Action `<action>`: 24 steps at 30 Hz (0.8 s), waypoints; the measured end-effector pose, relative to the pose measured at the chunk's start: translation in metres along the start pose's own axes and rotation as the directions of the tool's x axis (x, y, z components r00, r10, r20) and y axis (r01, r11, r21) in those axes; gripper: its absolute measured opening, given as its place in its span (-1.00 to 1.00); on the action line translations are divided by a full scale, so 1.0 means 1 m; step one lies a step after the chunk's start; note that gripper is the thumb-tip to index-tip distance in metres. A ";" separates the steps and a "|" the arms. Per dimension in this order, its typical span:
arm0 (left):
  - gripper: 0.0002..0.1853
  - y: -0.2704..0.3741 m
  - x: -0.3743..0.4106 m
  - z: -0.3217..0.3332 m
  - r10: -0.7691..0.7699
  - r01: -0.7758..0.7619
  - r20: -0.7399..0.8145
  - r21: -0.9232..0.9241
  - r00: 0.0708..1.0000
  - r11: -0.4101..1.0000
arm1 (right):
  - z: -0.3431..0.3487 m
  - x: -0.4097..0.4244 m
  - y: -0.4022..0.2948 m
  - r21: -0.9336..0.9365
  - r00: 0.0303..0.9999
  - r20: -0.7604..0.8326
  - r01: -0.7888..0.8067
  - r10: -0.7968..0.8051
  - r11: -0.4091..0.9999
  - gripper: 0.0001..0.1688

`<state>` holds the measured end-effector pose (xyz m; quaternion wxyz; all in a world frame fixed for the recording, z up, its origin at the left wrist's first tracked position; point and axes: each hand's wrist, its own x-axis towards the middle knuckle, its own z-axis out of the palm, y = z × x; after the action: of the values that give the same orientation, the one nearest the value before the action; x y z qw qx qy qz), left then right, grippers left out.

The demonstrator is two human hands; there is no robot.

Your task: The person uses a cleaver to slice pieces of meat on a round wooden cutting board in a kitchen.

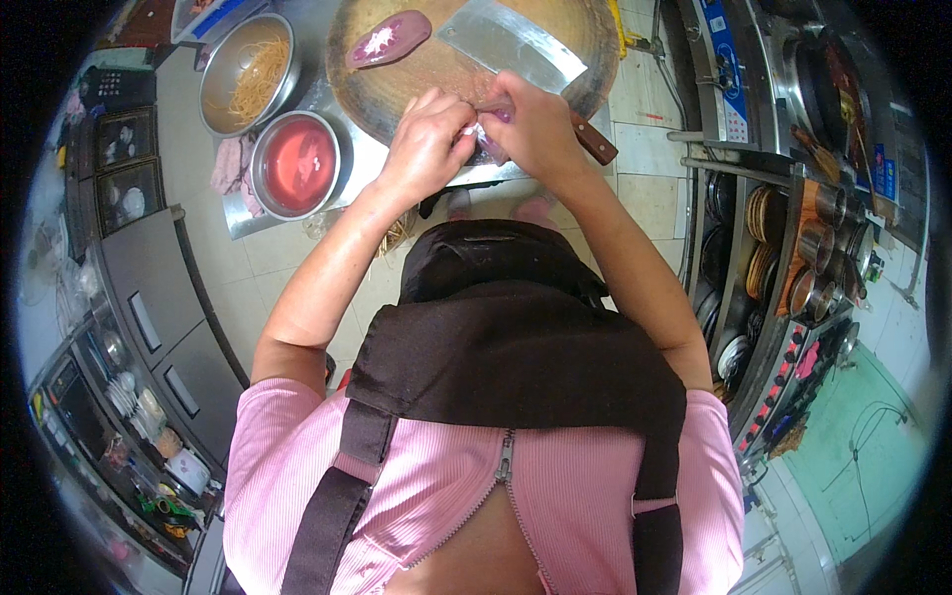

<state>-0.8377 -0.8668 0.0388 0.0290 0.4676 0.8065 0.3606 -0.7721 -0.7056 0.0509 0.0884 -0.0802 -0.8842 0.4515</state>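
A pink-purple piece with a white core, possibly a halved kidney (pixel 491 146), is held between my two hands at the near edge of the round wooden chopping block (pixel 372 104). My left hand (pixel 433 141) pinches its left side, and my right hand (pixel 532 126) grips its upper right side; the fingers partly hide it. A similar cut half (pixel 389 39) lies on the block at the upper left, its white core facing up. Behind my right hand lies a steel cleaver (pixel 513 44), its wooden handle (pixel 593 140) sticking out past the block's right edge.
Left of the block, a metal bowl of reddish liquid (pixel 297 165) stands by a pink cloth (pixel 232 167). Beyond it are a metal bowl with thin brown strands (pixel 249 74) and a plastic container (pixel 216 18). Racks of pans (pixel 762 245) stand at the right, grey cabinets (pixel 160 320) at the left.
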 end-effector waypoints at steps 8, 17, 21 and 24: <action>-0.81 0.005 0.000 -0.001 0.194 -0.195 0.017 0.091 0.981 0.977 | 0.003 0.000 0.009 0.060 0.988 0.009 -0.152 0.152 0.986 -0.72; -0.83 -0.006 -0.007 0.004 -0.078 0.073 -0.059 -0.085 0.995 0.994 | 0.018 0.004 0.042 0.414 0.985 -0.016 -0.149 0.171 0.898 -0.69; -0.83 -0.010 -0.009 0.009 -0.115 0.105 -0.136 -0.080 0.984 0.991 | 0.018 0.002 0.034 0.581 0.977 0.036 -0.191 0.209 0.792 -0.71; -0.84 -0.011 -0.008 0.010 -0.119 0.107 -0.144 -0.092 0.982 0.990 | 0.026 0.001 0.052 0.705 0.964 0.095 -0.241 0.248 0.667 -0.71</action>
<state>-0.8374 -0.8708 0.0222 0.0087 0.3910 0.8159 0.4259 -0.7755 -0.6958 -0.0069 0.0553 -0.1598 -0.6219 0.7646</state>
